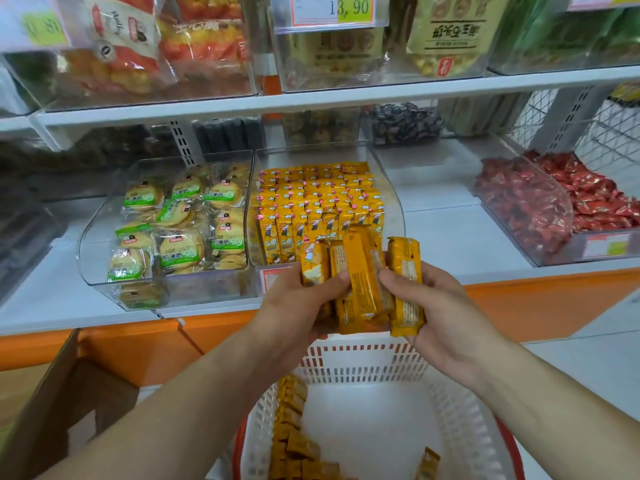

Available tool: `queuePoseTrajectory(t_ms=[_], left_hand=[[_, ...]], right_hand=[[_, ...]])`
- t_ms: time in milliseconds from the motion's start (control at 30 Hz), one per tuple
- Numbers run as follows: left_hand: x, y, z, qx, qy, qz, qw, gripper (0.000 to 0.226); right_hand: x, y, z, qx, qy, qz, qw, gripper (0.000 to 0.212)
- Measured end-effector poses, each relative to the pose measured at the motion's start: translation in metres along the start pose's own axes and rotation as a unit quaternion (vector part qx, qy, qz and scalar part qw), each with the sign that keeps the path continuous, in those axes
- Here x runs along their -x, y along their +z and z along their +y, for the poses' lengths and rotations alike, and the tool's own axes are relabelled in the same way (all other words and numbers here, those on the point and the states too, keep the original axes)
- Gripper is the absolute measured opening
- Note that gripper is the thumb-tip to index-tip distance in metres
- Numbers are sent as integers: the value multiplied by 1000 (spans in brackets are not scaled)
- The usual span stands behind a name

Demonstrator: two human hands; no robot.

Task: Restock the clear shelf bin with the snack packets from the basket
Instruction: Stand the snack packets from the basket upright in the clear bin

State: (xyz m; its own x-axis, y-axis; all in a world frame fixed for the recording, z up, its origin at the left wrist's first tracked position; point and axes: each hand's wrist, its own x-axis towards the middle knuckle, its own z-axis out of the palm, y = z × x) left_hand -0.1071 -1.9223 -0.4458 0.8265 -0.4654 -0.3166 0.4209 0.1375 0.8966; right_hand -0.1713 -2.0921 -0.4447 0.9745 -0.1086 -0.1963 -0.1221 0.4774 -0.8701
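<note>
left hand gripping, right hand gripping

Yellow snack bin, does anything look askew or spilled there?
Nothing stands out: the packets in the clear bin stand in neat upright rows. Only the bunch held by left hand and right hand is uneven, one packet face-out, the rest showing backs.

Retail shop, snack aisle. White shelving runs ahead of the left hand and right hand, lined with clear bins of packaged goods. Yellow snack packets sit just beyond the hands, biscuit packs up-left of them, red sweets up-right. Price label reading 13,90 high above. Plastic shopping basket under the wrists.
</note>
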Motion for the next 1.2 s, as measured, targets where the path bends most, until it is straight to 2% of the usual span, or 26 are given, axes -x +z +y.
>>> queuePoseTrajectory(t_ms=[100,200,267,333,400,467,500,667,833,1000,1200], left_hand=[[-1,6,0,30,-27,22,999,37],[2,11,4,47,-48,35,997,55],[5,15,3,12,-33,25,999,63],[8,18,1,-18,-17,20,999,50],[8,19,3,-18,-19,39,999,38],[6,15,7,-7,-16,60,998,33],[4,12,10,-9,-8,72,997,32],[4,0,13,-33,11,101,994,31],[7,-1,7,-63,15,81,995,41],[7,-4,7,-79,19,77,994,40],[8,-13,14,-89,29,67,993,34]], right_hand=[[-2,1,-2,23,-9,16,1000,55],[0,2,-1,41,-26,28,998,44],[1,4,2,89,-37,29,995,43],[3,8,4,133,-40,22,990,43],[4,11,3,148,-30,18,988,55],[4,10,1,140,-15,40,989,75],[4,9,-1,132,-9,51,990,76],[7,1,-11,74,47,14,996,35],[11,2,-10,-18,139,-11,990,41],[7,3,-8,-27,128,-28,991,44],[7,2,-6,1,110,-1,994,43]])
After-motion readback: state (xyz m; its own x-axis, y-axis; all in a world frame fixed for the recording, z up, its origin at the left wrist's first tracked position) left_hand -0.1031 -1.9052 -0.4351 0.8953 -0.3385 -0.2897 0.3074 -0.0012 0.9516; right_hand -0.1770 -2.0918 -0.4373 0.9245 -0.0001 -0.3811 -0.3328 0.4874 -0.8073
